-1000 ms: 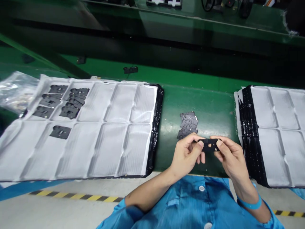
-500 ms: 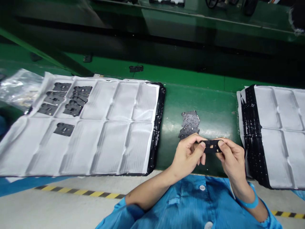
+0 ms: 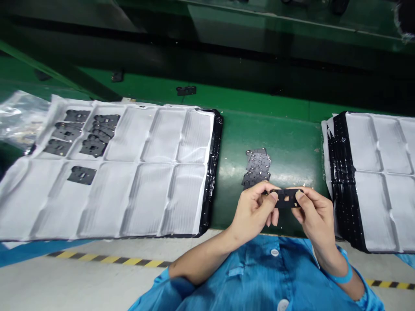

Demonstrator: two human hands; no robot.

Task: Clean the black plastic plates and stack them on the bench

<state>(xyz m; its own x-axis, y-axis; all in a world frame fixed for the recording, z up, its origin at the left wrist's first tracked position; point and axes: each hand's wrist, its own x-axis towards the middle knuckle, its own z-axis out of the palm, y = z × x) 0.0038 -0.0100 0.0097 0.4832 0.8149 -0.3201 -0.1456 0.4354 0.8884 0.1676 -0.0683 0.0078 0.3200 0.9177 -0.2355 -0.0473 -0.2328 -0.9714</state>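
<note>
A small black flat plastic part [image 3: 285,198] with cut-out openings is held up between my two hands, above the near edge of the green table. My left hand [image 3: 254,207] pinches its left end, thumb on top. The right end is gripped by my right hand [image 3: 314,211], also with the thumb on the face. Just beyond my left hand lies an overlapping pile of similar black parts [image 3: 257,163]; its near end is partly hidden by my fingers.
On the left, a white-lined compartment tray [image 3: 155,198] bears several black parts [image 3: 94,144] in its far-left compartments and a single part [image 3: 82,175] nearer. Another lined tray stack [image 3: 369,207] stands right. Loose parts [image 3: 186,90] lie behind, and a clear plastic bag [image 3: 21,116] sits far left.
The view has shifted slightly. Both hands keep the same pinch on the black plastic part, which has barely moved.
</note>
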